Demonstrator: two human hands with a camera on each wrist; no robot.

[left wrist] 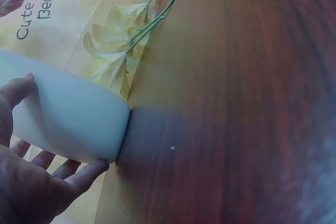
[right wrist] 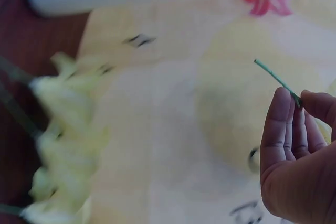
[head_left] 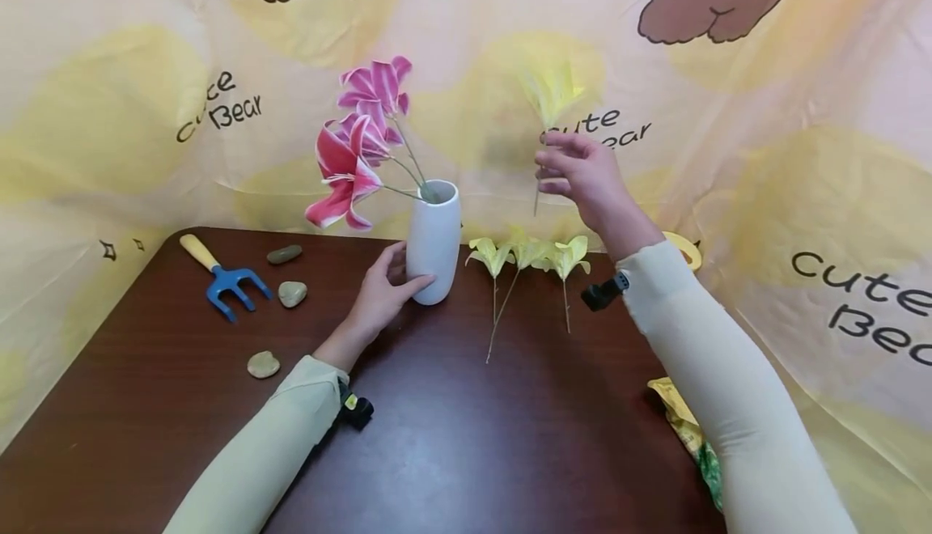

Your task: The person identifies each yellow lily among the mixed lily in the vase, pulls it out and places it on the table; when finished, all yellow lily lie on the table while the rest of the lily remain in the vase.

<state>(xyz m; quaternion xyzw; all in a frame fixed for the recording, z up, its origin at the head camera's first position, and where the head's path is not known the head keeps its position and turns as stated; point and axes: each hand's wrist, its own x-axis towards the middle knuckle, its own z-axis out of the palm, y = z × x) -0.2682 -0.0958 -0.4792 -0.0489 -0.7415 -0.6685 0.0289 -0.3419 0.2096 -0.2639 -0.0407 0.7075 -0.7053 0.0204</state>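
Note:
A white vase (head_left: 434, 255) stands upright near the table's back edge, with pink lilies (head_left: 380, 85) and a red lily (head_left: 338, 182) leaning left out of its mouth. My left hand (head_left: 380, 291) holds its lower part from the left, thumb in front; the left wrist view shows the fingers around the vase (left wrist: 79, 114). Raised to the right of the vase, my right hand (head_left: 582, 174) pinches the stem of a yellow lily (head_left: 551, 95), bloom upward. That green stem (right wrist: 275, 76) juts past the fingertips in the right wrist view. Three yellow lilies (head_left: 566, 259) lie below on the table.
At the left lie a blue hand fork (head_left: 231, 285) with a yellow handle, a dark stone (head_left: 284, 254) and two pale stones (head_left: 292, 294). A yellow-green packet (head_left: 680, 413) and a yellow ring (head_left: 688, 251) sit by the right arm. Printed cloth (head_left: 466, 137) hangs behind the table.

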